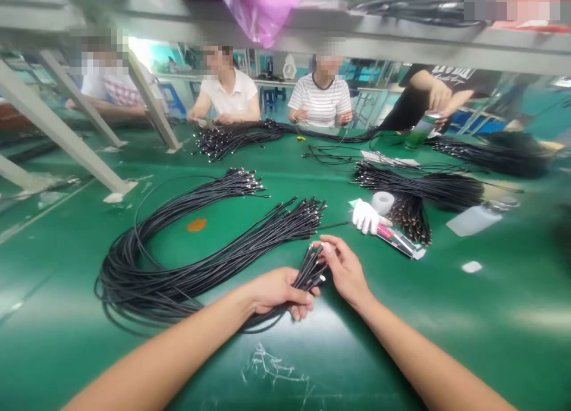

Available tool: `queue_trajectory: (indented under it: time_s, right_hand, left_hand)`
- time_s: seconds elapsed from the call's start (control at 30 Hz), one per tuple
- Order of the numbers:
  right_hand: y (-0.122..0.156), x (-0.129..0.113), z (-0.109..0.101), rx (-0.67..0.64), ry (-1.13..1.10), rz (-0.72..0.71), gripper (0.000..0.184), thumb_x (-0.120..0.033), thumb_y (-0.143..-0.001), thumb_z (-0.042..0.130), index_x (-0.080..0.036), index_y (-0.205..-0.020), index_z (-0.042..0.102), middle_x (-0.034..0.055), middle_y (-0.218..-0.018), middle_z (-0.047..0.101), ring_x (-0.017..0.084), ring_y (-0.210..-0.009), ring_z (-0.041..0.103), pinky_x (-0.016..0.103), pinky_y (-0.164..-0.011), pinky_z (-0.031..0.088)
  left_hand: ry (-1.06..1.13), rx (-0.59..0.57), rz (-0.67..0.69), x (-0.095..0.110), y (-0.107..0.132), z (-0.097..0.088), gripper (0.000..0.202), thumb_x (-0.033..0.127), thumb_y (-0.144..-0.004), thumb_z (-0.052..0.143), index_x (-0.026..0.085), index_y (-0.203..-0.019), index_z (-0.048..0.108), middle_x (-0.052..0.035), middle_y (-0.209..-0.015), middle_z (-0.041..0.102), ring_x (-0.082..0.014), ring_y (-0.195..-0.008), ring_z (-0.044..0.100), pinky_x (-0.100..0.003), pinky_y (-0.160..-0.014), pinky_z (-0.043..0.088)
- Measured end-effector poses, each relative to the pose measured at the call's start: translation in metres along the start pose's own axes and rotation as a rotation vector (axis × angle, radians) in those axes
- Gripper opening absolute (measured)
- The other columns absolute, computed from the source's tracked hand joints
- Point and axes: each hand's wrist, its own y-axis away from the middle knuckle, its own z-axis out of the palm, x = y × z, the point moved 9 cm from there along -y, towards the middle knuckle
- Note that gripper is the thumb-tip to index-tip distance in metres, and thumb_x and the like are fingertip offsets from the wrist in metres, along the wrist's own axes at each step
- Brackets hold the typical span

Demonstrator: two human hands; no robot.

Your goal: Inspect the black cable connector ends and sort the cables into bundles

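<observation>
L hand [276, 292] has its grip clenched round a black cable bunch [310, 274], metal connector ends sticking out past the fingers. R hand [345, 271] has its grip closed on the same bunch, fingertips [323, 244] at the connector ends. Bunch is held just above the near part of the green table [491, 339], cables trailing L to a big cable coil [147, 280] on the table. A 2nd cable bundle [285, 217] lies just past the hands.

Bare table R of the R hand out to the R side; more open room btwn the hands & the near edge, only white scuffs [272, 366] there. Nr R hand: white glove [366, 216], tape roll [382, 203], pink-&-silver tube [397, 239]. Further R, plastic bottle [475, 219] lying on its side, contents can't tell. Green can [422, 131] stands upright by far cable piles [450, 185]. Pink plastic bag [261, 9] sits on overhead shelf [312, 39], contents hidden. 4 co-workers [229, 93] sit across the table.
</observation>
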Motion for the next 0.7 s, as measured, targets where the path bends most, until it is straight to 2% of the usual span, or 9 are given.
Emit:
queue_trajectory:
  time_s: [0.1,0.27,0.5,0.7]
  right_hand:
    - [0.0,0.006,-0.013,-0.021,0.085,0.016,0.049,-0.056,-0.088,0.064,-0.02,-0.121,0.059,0.0086,-0.098,0.073,0.018,-0.069,0.066,0.033,-0.064,0.058]
    - [0.001,0.025,-0.03,-0.036,-0.069,0.123,0.045,-0.053,-0.087,0.067,-0.021,-0.118,0.059,0.0053,-0.089,0.068,0.017,-0.062,0.066,0.032,-0.053,0.057]
    - [-0.001,0.037,-0.032,-0.048,-0.188,0.183,0.036,-0.05,-0.089,0.067,-0.019,-0.108,0.066,0.0014,-0.077,0.062,0.015,-0.055,0.063,0.027,-0.044,0.053]
    - [0.001,0.033,-0.035,-0.032,-0.281,0.176,0.034,-0.049,-0.092,0.063,-0.02,-0.107,0.063,0.002,-0.079,0.064,0.013,-0.054,0.061,0.024,-0.041,0.049]
  left_hand:
    - [0.045,-0.039,0.016,0.004,0.003,-0.006,0.044,0.026,-0.065,0.087,0.011,-0.1,0.065,-0.0071,-0.079,0.074,-0.0131,-0.06,0.067,-0.025,-0.056,0.055]
    - [0.155,-0.129,0.005,0.007,0.004,-0.007,0.04,0.022,-0.066,0.086,0.011,-0.099,0.066,-0.0109,-0.092,0.075,-0.0174,-0.072,0.072,-0.031,-0.069,0.059]
    - [0.208,-0.106,-0.009,0.006,0.002,-0.008,0.033,0.028,-0.074,0.081,0.009,-0.097,0.068,-0.0139,-0.096,0.075,-0.0211,-0.078,0.073,-0.036,-0.072,0.059]
    - [0.182,-0.072,-0.013,0.006,0.001,-0.011,0.026,0.03,-0.079,0.076,0.01,-0.092,0.068,-0.0088,-0.085,0.072,-0.0196,-0.073,0.071,-0.036,-0.071,0.059]
